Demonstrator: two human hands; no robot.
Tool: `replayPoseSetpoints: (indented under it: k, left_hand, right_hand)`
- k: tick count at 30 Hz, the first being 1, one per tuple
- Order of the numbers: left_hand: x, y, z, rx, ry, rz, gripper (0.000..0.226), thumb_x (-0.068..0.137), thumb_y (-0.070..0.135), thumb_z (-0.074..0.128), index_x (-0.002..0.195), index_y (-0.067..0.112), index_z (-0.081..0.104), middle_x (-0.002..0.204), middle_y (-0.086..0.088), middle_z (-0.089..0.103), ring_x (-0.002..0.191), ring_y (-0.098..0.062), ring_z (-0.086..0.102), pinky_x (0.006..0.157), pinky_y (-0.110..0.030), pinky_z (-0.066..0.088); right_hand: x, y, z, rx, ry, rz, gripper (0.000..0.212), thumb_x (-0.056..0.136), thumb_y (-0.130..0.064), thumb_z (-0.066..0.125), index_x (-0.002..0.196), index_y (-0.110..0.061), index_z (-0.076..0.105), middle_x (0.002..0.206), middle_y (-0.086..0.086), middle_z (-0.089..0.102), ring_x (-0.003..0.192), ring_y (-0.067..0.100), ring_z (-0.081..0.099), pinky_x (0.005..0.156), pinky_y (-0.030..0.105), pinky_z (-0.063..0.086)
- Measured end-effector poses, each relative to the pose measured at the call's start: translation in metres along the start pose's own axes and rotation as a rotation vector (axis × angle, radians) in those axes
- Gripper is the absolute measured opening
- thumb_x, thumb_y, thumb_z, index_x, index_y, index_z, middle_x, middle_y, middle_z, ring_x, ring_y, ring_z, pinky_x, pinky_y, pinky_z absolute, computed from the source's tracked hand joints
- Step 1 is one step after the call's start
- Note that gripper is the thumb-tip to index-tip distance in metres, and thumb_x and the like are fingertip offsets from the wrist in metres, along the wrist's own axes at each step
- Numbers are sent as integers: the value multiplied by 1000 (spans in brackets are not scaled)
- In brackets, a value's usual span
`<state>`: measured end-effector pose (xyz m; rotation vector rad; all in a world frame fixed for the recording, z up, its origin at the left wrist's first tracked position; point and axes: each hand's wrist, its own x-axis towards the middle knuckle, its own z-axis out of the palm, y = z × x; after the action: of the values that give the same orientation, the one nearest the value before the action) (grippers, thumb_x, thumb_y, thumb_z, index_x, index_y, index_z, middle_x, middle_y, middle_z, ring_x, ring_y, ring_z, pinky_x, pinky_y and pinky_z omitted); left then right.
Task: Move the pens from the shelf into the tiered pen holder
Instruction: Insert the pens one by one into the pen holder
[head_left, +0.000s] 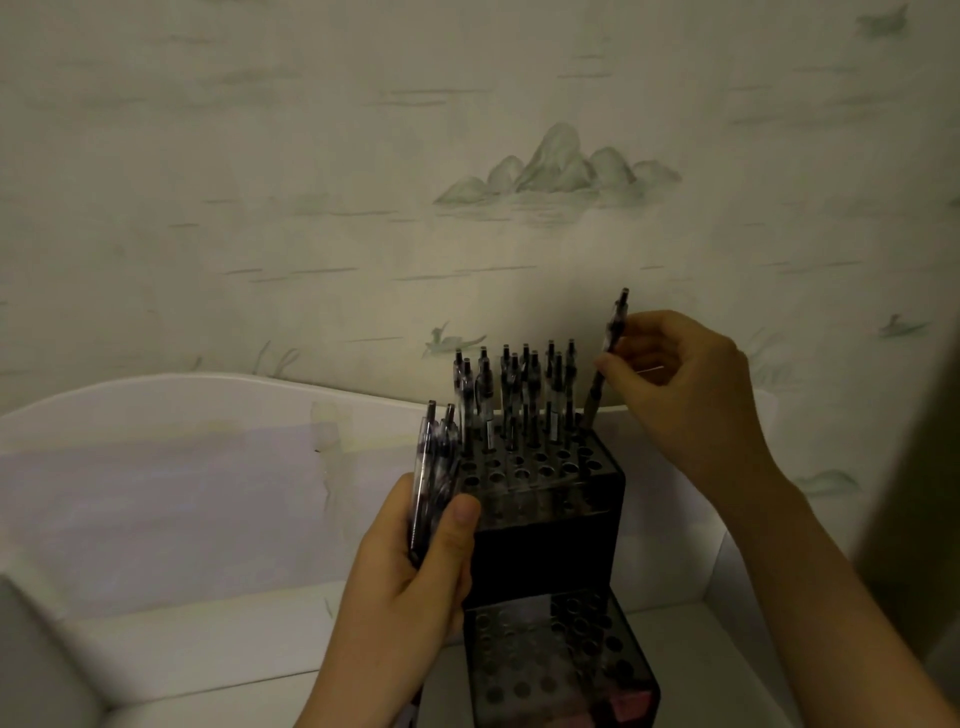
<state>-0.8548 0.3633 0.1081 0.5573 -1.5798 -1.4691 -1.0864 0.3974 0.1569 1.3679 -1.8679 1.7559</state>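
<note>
A dark tiered pen holder (550, 525) with rows of round holes stands on the white shelf (208, 649). Several dark pens (514, 395) stand upright in the back rows of its upper tier. My right hand (685, 384) pinches one dark pen (610, 343) near its top, with its lower end at a hole in the back right corner of the upper tier. My left hand (410, 587) grips a bundle of several clear-barrelled pens (434, 467) just left of the holder. The lower front tier (561, 660) shows only open holes.
The shelf has a raised white back panel (208, 415) and a white side wall at right (722, 566). Pale wallpaper with a mountain pattern (561, 166) rises behind. A pink patch shows through the lower tier's front (631, 704).
</note>
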Motion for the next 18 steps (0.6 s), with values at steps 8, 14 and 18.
replayPoseSetpoints:
  k: [8, 14, 18]
  left_hand:
    - [1, -2, -1, 22, -3, -2, 17, 79, 44, 56, 72, 29, 57, 60, -8, 40, 52, -21, 33, 40, -24, 27]
    - [2, -6, -2, 34, -3, -7, 20, 81, 45, 56, 75, 25, 55, 60, -7, 39, 53, -20, 32, 40, -24, 27]
    - [2, -8, -4, 39, -6, -8, 22, 82, 45, 56, 77, 23, 54, 60, -7, 38, 51, -19, 32, 40, -23, 29]
  right_hand:
    - [-5, 6, 8, -22, -50, 0, 30, 81, -15, 77, 109, -17, 68, 85, -9, 69, 74, 2, 66, 71, 14, 55]
    - [-7, 6, 13, -17, -27, 12, 29, 80, -15, 78, 107, -16, 68, 83, -10, 68, 74, 1, 65, 71, 8, 52]
    - [-11, 12, 16, -52, -71, 49, 30, 79, -17, 79, 107, -16, 69, 81, -12, 67, 72, -2, 64, 67, 5, 49]
